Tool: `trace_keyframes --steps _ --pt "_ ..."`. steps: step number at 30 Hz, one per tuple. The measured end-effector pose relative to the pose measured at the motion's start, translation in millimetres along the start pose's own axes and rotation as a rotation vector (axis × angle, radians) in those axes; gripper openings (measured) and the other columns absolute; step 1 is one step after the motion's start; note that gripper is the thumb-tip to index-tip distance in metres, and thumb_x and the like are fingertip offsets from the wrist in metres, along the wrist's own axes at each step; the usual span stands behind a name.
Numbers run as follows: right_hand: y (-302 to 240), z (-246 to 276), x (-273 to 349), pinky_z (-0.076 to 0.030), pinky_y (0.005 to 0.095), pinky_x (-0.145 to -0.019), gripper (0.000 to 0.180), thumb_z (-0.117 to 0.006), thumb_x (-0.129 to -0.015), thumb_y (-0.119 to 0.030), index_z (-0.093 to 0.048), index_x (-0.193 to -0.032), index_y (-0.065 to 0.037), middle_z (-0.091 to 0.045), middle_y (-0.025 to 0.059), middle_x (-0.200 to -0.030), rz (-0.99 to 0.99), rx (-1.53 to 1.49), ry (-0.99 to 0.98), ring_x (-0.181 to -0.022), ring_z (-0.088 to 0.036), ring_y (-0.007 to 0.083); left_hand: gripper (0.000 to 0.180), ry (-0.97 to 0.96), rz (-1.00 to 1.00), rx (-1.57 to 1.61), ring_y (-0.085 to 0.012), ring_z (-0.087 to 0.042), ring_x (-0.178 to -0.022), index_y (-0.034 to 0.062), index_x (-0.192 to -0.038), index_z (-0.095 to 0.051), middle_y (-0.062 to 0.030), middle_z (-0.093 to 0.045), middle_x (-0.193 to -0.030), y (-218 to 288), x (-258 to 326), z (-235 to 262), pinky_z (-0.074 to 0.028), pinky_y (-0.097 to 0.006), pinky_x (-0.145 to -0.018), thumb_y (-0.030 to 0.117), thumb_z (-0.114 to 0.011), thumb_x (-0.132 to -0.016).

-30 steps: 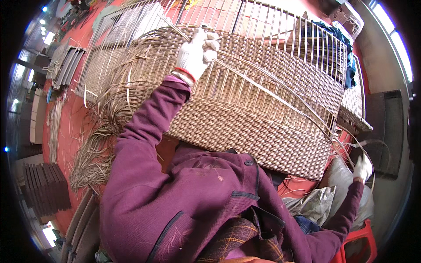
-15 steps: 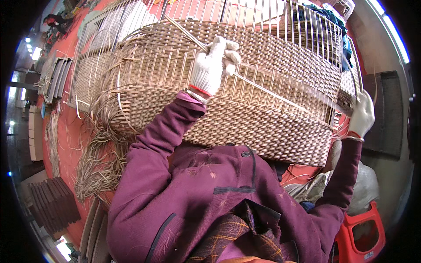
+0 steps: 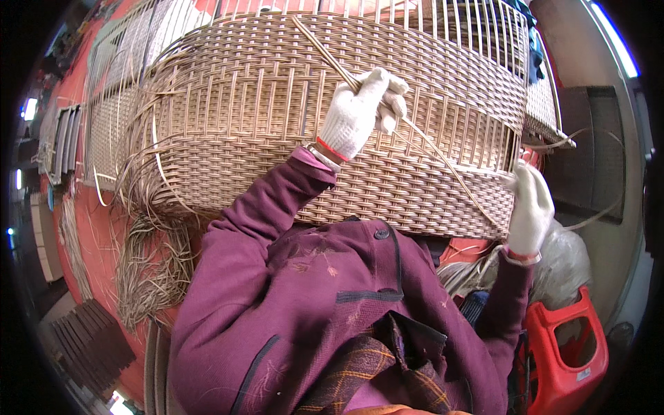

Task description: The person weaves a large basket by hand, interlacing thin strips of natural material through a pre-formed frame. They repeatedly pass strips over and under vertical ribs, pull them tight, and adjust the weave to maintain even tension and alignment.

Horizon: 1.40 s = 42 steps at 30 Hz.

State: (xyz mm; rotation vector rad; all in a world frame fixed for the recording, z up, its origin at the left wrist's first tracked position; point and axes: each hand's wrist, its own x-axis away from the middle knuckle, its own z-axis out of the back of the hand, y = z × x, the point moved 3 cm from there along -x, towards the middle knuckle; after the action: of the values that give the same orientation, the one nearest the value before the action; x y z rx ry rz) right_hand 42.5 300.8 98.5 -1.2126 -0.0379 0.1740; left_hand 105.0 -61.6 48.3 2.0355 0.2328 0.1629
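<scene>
A large woven wicker panel (image 3: 332,187) of tan strands lies across my lap, with bare upright stakes along its far side. Over its middle, my left hand (image 3: 363,111), in a white knit glove, is closed round a thin bundle of wicker strands (image 3: 321,52). One light strand (image 3: 446,159) runs from this hand down to the right, across the weave. My right hand (image 3: 531,207), also gloved, is at the panel's right edge with its fingers pressed together; what they pinch is hidden. A loose strand loop (image 3: 619,149) curves out beside it.
A tangle of loose strands (image 3: 155,270) hangs at the panel's left. Dark stacked slats (image 3: 86,339) lie at lower left. A red plastic stool (image 3: 546,366) and a clear plastic bag (image 3: 564,259) are at lower right. A dark flat panel (image 3: 588,166) leans beyond them.
My right hand has come in and down along the panel's right edge. My left hand has shifted right and slightly nearer, still with the strands. A strand loop now shows at the right.
</scene>
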Motion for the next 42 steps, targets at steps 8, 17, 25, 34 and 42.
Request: trace_keyframes --steps 8,17,25,34,42 --pt "-114 -206 -41 -0.062 0.0335 -0.076 0.029 -0.061 -0.107 -0.020 -0.072 -0.127 -0.001 -0.074 0.0139 -0.116 0.678 0.232 -0.627 -0.085 -0.075 0.0201 0.037 -0.119 0.108 -0.126 -0.0122 -0.066 -0.060 -0.0040 -0.108 -0.067 -0.0099 -0.072 -0.083 -23 20 -17 -0.056 -0.027 -0.056 0.028 -0.051 -0.114" --pt "-89 -201 -46 -0.055 0.0292 -0.080 0.024 -0.066 -0.105 -0.021 -0.078 -0.113 -0.001 -0.078 0.0071 -0.090 0.235 0.110 -0.671 -0.081 -0.068 0.0129 0.031 -0.360 -0.137 -0.968 -0.0168 -0.068 -0.088 0.0021 -0.130 -0.067 -0.0084 -0.071 -0.104 24 12 5 -0.056 -0.032 -0.078 0.013 -0.069 -0.101" --pt "-58 -194 -27 -0.059 0.0292 -0.080 0.026 -0.066 -0.105 -0.022 -0.078 -0.111 0.001 -0.078 0.0071 -0.088 -0.014 0.076 -0.757 -0.082 -0.074 0.0128 0.027 0.043 -0.199 -0.528 -0.0064 -0.066 -0.076 0.0007 -0.122 -0.076 -0.0035 -0.076 -0.093 70 12 10 -0.053 -0.022 -0.068 0.020 -0.072 -0.103" --pt "-20 -168 -30 -0.060 0.0297 -0.085 0.035 -0.058 -0.111 -0.025 -0.072 -0.116 0.006 -0.076 0.0097 -0.097 -0.205 -0.396 -0.766 -0.088 -0.075 0.0164 0.026 0.019 -0.033 -0.456 -0.0086 -0.067 -0.074 -0.0002 -0.119 -0.075 -0.0049 -0.074 -0.090 40 26 12 -0.054 -0.022 -0.065 0.018 -0.059 -0.110" --pt "-11 -163 -35 -0.062 0.0308 -0.084 0.032 -0.064 -0.107 -0.028 -0.075 -0.110 0.002 -0.079 0.0118 -0.097 -0.153 -0.414 -0.645 -0.090 -0.078 0.0188 0.029 -0.131 0.078 -0.312 -0.0099 -0.062 -0.069 -0.0064 -0.117 -0.072 -0.0063 -0.071 -0.085 40 29 0 -0.050 -0.022 -0.062 0.019 -0.059 -0.111"
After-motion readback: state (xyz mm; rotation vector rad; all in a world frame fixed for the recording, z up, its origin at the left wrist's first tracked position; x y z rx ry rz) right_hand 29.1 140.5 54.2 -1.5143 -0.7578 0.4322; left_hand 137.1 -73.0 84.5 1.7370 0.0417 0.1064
